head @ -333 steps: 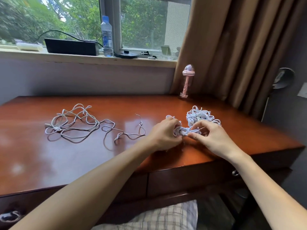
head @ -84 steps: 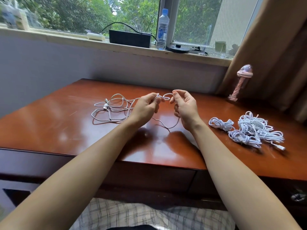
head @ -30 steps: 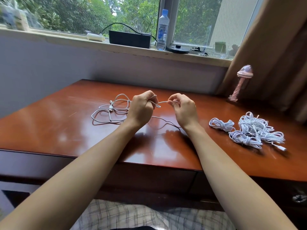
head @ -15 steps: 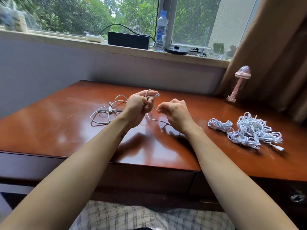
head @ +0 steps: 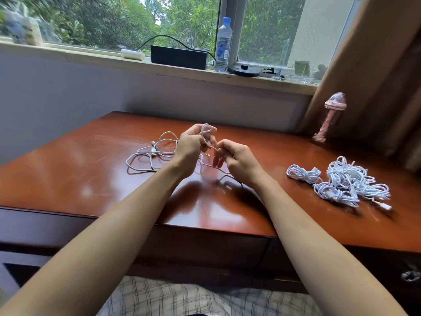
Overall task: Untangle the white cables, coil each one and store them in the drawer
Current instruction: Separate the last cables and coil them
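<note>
A loose white cable (head: 151,156) lies in open loops on the wooden desk (head: 68,174), left of centre. My left hand (head: 192,144) holds one end of it raised, with a small loop wound over the fingers. My right hand (head: 234,159) pinches the same cable just to the right, fingers curled. Several coiled white cables (head: 341,181) lie bundled together at the right of the desk. The closed drawer front (head: 205,245) runs under the desk edge.
A pink bottle-like object (head: 330,117) stands at the back right by the brown curtain (head: 376,65). On the windowsill are a black box (head: 178,57), a water bottle (head: 223,45) and small items. A drawer handle (head: 411,275) shows at lower right.
Since a second ago my left hand has turned and wound a loop of the cable over its fingers, while my right hand has dropped slightly and feeds the cable. The loose loops have drawn closer.
</note>
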Demonstrator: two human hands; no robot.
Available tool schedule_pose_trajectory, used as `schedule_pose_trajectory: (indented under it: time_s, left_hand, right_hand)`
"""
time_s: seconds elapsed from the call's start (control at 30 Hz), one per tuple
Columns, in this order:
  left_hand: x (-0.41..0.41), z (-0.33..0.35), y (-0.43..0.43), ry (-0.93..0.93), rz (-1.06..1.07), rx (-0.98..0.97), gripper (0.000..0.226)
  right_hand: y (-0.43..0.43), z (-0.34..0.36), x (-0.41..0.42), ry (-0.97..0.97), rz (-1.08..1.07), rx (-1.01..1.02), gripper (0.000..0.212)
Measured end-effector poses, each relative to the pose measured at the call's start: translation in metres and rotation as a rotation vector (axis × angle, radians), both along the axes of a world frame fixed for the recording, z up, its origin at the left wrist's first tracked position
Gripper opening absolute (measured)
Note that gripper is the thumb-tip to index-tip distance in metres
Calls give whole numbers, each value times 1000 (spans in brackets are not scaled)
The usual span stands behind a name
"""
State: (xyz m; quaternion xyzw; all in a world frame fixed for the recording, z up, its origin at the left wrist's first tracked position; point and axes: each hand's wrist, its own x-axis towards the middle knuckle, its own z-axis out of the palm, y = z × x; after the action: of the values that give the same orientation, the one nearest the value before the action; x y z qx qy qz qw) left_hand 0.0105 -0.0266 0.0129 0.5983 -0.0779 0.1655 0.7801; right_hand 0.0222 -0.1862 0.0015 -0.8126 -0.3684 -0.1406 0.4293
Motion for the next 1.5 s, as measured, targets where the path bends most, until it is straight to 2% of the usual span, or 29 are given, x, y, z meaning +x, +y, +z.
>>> schedule_pose_trajectory:
  time_s: [0.13,0.2,0.3,0.43,0.5,0.6,0.7,0.77,0.83,0.9,1.03,1.1,1.27,1.4,1.5]
  left_hand:
    - [0,1,-5,1,-169,-192,26]
    - [1,1,-6,2,-209,-271,28]
    - [3,2,-4,-4,-203,-351,30]
    - [4,3,0,25,-47,-252,36]
    - [4,2,1,44,19,-180,33]
    - [2,1,3,48,112,-18,28]
    - [1,-2,4,27,155,76,29]
    - [1,-5,4,-2,199,179,28]
    - [0,-8,3,-33,275,345,29]
    - [-2,-9,1,-68,309,436,28]
    - [-3,-13,-2,-128,336,661,31]
    - [-5,-15,-2,-140,305,722,34]
    - [-5,-13,-2,-180,269,669,35]
    - [-1,-11,-1,-176,309,491,25]
    - [1,-11,0,-204,351,463,20]
  right_hand:
    - [2,-3,1,54,20,-63,24]
    - [2,-2,1,64,23,-87,30]
    - [1,-2,1,63,26,-122,27]
    - [1,-1,-3,-122,-25,-225,8]
    - [2,1,-5,-313,-55,-240,12]
    - [6,5,-6,-513,-133,-124,20]
    - [5,7,-1,-763,-323,-11,22]
    - [2,9,4,-822,-439,-19,23]
    - [0,10,7,-747,-525,-88,30]
    - [1,8,9,-634,-524,-93,28]
    - [2,6,9,-265,-390,138,20]
    - [1,7,9,-177,-351,242,22]
    - [-3,10,5,-174,-336,280,17]
    - [-5,4,6,-200,-264,146,18]
    - [-7,3,5,-210,-261,105,18]
